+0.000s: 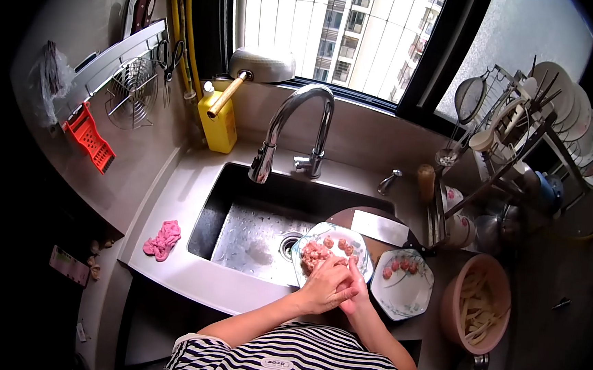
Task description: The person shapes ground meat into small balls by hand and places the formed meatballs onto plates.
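Over the near edge of a patterned plate [366, 264], my left hand [324, 285] and my right hand [352, 292] are pressed together, palms facing. Whatever lies between them is hidden. On that plate are a heap of raw minced meat [313, 255] and several small meatballs [341, 244]. To the right, a second plate [402, 295] holds several more meatballs [399, 266] near its far side. A cleaver [380, 227] lies on a round board [349, 216] behind the plates.
The sink [244, 240] with its curved faucet [326, 111] lies ahead and left. A pink cloth [162, 240] is on the left counter. At right stand a pink bowl [449, 312] of pale strips and a dish rack [493, 178]. A yellow bottle [219, 128] stands behind the sink.
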`<action>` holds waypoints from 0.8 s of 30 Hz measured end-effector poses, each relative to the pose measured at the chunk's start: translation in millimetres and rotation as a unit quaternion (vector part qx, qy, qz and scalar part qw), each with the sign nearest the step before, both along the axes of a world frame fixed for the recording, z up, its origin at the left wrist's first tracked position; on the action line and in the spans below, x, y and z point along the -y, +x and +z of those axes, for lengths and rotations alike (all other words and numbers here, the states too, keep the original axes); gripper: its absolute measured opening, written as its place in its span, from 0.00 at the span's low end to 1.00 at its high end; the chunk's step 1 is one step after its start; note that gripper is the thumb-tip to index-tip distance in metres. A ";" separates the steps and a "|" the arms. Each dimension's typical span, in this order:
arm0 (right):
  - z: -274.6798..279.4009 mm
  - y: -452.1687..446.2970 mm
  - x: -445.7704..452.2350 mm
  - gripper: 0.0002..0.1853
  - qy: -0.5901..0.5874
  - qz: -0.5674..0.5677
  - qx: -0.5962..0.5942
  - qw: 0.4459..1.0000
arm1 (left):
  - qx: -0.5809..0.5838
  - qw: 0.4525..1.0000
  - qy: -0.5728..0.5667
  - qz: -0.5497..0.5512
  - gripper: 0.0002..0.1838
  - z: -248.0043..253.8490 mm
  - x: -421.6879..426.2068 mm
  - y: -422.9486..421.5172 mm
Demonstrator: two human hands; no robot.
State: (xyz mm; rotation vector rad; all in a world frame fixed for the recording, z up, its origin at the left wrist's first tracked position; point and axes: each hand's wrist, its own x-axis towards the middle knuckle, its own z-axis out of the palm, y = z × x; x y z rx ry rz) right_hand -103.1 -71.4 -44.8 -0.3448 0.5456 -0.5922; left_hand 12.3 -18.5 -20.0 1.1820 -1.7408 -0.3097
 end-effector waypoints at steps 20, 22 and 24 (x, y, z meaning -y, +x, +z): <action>81.1 -10.8 -23.4 0.15 -0.800 -0.112 -0.300 0.508 | -0.724 0.567 0.382 -0.089 0.26 -13.3 -5.7 20.1; 72.5 -15.3 -13.3 0.12 -0.706 -0.126 -0.278 0.639 | -0.693 0.621 0.362 -0.056 0.29 1.4 -10.8 19.5; 55.3 -15.3 -9.3 0.18 -0.553 -0.085 -0.244 0.792 | -0.628 0.719 0.297 -0.033 0.28 1.7 -10.0 14.3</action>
